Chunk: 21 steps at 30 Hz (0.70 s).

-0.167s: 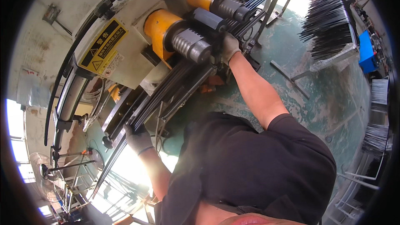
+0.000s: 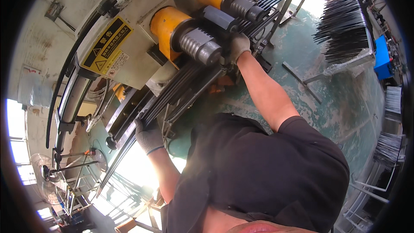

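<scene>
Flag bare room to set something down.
Main: worn green floor between the right forearm, dark shirt and the stack of dark rods; a floor bar juts into it. Smaller: floor between the long rods and the shirt. Crowded: where those long rods run past orange cylinders, left hand at the rods, right hand beside the ribbed shaft.

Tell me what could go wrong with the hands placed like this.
The gloved right hand is close to the grooved metal cylinder; if that turned, the glove might get caught. The gloved left hand is at the long dark rods, which lie close together, so fingers might get pinched if they shifted.
</scene>
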Available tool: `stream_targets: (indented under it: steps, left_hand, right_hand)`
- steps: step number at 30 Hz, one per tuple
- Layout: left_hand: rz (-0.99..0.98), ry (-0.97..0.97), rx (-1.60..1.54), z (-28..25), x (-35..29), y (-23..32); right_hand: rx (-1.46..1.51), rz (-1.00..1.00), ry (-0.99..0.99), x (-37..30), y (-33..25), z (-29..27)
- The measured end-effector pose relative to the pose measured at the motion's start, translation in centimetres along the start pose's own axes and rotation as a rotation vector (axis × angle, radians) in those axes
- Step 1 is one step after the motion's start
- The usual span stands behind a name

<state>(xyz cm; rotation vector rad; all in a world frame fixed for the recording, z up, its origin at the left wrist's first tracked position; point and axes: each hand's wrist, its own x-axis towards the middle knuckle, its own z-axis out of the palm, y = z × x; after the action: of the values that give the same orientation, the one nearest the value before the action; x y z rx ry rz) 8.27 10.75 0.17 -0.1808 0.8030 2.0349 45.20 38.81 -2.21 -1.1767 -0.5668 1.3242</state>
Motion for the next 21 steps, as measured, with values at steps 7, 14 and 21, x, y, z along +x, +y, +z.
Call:
stream_targets:
  steps: [7, 14, 21]
  left_hand:
    - [0.172, 0.079, 0.141, -6.3, 3.0, 8.3]
    - [0.305, 0.122, 0.184, -4.7, 2.5, 6.1]
    - [0.065, -0.110, 0.020, -2.3, 1.7, -1.4]
  right_hand:
    - [0.015, -0.026, 0.138, -1.8, -1.5, 0.5]
    - [-0.206, -0.262, 0.056, 1.9, 3.0, -2.0]
    - [-0.869, -0.657, -0.047, 0.7, 1.9, -3.4]
